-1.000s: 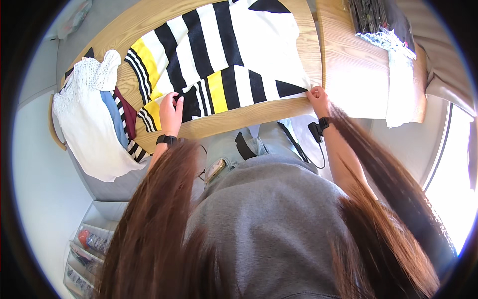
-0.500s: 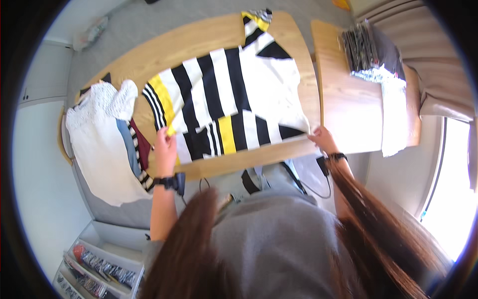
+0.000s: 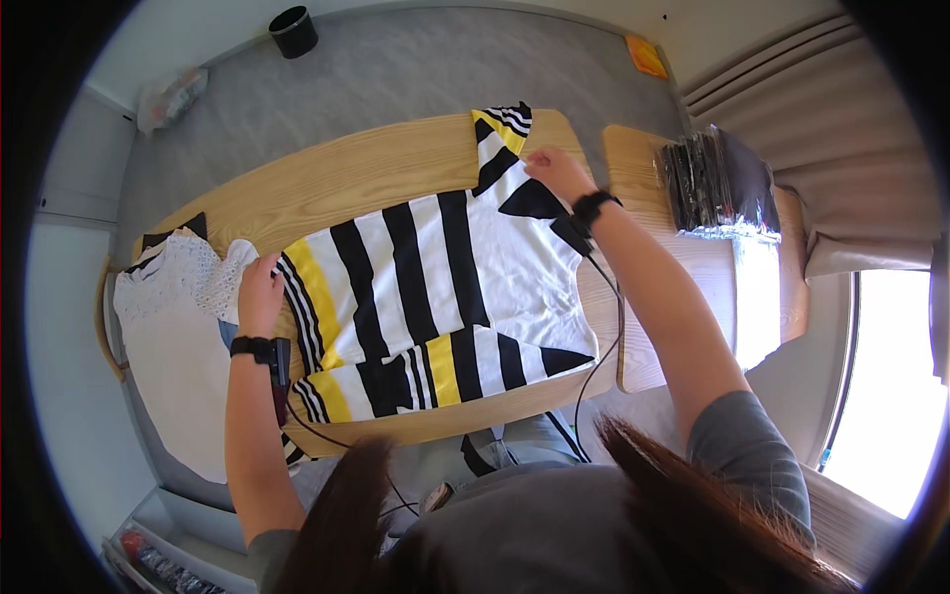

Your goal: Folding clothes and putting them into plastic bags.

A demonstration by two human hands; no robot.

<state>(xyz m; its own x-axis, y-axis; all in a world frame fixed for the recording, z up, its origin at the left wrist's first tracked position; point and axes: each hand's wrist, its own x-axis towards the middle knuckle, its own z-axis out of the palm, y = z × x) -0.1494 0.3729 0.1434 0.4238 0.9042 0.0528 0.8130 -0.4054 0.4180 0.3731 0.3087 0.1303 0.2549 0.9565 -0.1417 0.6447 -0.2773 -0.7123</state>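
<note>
Head view: right hand (image 3: 561, 177) moved to far sleeve (image 3: 497, 150)

The striped sweater (image 3: 426, 267) is laid on the counter (image 3: 361, 180), only its near sleeve (image 3: 483, 364) folded in. The left hand (image 3: 259, 297) is set by the hem (image 3: 302, 307). Whether anything is pinched by the fingers (image 3: 539, 160) cannot be told.

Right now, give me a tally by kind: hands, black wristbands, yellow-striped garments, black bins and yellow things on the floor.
Hands: 2, left hand and right hand
Black wristbands: 2, left band and right band
Yellow-striped garment: 1
Black bin: 1
Yellow thing on the floor: 1
Total: 7
</note>
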